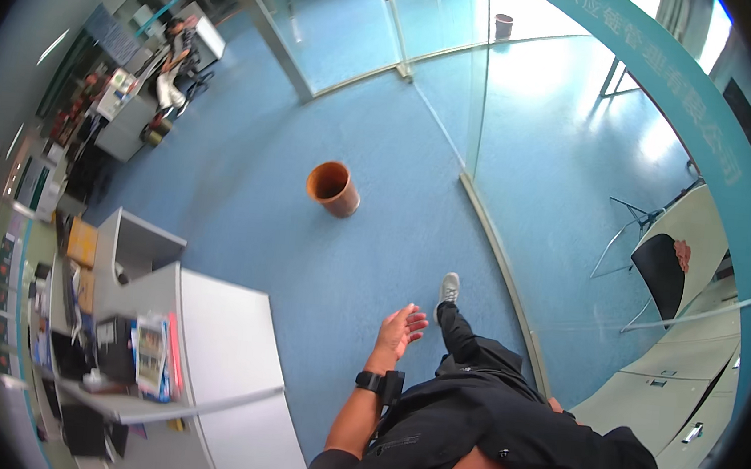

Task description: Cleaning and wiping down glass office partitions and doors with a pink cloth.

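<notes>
My left hand (402, 330) hangs in front of my body over the blue floor (249, 223), its fingers loosely curled and slightly apart, holding nothing. A black band with a dark device (381, 384) circles that wrist. Only a small part of my right hand (556, 406) shows at the side of my dark clothing, so its fingers are hidden. One grey shoe (450, 289) is stretched forward on the floor. Ahead and to the left stands an upright brown bin (345, 198), apart from both hands; no contents show in its dark inside.
A glass partition (498, 245) with a metal floor rail runs along my right. Behind it are a chair (660, 273) and pale cabinets (652, 399). On the left stands a white-grey counter (226, 335) bearing papers and folders. A person (175, 63) sits by a desk further off.
</notes>
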Tool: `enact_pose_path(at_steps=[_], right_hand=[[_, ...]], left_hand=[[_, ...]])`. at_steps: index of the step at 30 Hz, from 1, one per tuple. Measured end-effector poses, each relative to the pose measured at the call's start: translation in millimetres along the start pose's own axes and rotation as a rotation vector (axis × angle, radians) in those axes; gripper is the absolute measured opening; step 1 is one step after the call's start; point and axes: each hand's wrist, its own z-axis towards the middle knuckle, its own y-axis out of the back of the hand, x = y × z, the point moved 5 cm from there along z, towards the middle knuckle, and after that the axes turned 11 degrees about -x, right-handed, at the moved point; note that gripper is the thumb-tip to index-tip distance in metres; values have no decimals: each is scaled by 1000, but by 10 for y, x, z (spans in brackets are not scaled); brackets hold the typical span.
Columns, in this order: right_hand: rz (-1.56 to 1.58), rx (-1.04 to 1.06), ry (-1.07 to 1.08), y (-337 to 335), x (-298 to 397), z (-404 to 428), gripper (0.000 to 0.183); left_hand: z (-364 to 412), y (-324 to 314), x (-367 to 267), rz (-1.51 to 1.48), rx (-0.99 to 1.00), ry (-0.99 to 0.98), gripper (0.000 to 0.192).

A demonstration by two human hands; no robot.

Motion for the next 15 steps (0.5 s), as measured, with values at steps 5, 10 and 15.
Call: enact_pose_path(at_steps=[5,10,15], right_hand=[[155,76,207,1246,2606,444,46],[475,115,317,2559,5663,896,43],[341,-224,678,3610,7967,1373,37]], left_hand=[[937,164,-1071,-34,-159,-93,35],[1464,334,-2206,-166,-294,-183,36],[2428,218,-3041,-199,-337,-92,39]])
